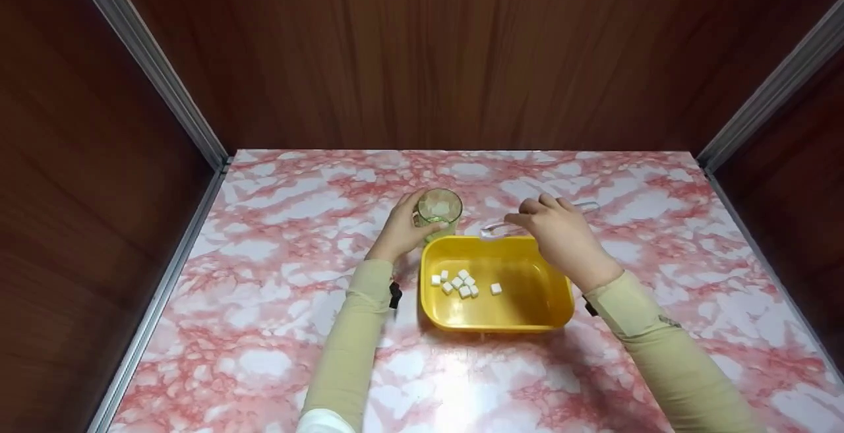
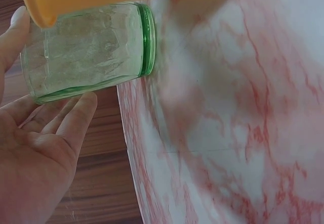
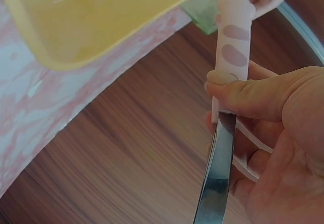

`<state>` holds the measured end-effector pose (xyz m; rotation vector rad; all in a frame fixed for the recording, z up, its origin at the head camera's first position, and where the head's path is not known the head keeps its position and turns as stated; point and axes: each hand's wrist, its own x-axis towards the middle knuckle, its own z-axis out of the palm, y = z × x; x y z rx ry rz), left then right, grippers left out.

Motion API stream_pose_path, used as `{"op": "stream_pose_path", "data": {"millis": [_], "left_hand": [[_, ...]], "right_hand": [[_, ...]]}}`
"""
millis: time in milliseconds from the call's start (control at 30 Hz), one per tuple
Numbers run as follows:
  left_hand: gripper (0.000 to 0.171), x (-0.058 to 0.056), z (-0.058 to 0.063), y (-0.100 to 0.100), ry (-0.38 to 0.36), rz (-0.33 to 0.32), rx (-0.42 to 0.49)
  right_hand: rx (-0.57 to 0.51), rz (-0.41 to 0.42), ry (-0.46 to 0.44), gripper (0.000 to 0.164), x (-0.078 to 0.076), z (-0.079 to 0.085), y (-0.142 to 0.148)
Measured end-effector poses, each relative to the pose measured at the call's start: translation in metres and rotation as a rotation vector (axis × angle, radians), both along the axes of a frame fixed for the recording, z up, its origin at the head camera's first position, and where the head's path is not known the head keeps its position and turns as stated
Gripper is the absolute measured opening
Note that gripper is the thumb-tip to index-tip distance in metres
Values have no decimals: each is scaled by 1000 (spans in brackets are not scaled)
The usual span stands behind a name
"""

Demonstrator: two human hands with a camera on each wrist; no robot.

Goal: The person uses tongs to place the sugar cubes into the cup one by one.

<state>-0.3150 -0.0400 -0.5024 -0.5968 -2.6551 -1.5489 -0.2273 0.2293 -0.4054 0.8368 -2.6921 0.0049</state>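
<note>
- A pale olive sleeve (image 1: 353, 334) is seen at the left, and by it the left grip (image 1: 399, 229) is reached; it is curved around the glass, the thumb set on one side and the fingers on the other.
- The glass (image 2: 91, 52) is clear and green-tinted, with a faceted wall and a darker green band at its base; some whitish patches are seen within it from above, but what they are cannot be told. It is held within the left grip, upright, just beyond the far left corner of the bin; whether the two are touching cannot be told.
- Small white cubes (image 1: 457, 283) are gathered mostly in the left half of the bin, some touching; one is set apart, farther right.
- The bin (image 1: 527, 294) is yellow, glossy and rounded at the corners, and is placed on the red-and-white marbled worktop (image 1: 264, 275) between the two forearms.
- The tongs (image 3: 233, 52) are of shiny metal, with a pale pink end marked by mauve spots. The pink end is pointed left toward the glass, near the bin's far rim; whether a cube is pinched there cannot be told.
- The tongs are held between thumb and fingers by the right grip (image 1: 560, 235), and the metal part is extended beyond it to the right.
</note>
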Motion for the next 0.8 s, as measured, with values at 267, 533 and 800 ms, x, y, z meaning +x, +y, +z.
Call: {"op": "stream_pose_path", "data": {"millis": [267,533,800], "left_hand": [[76,-1,0,0,12,-6,11],[77,-1,0,0,15,-5,5],[76,0,0,0,-2,-10,18]], "right_hand": [[-25,-11,-6,46,-13,8,-10],[-55,-49,-30,46,-25,11,-14],[-94,-55,-48,39,-34,13,-20]]}}
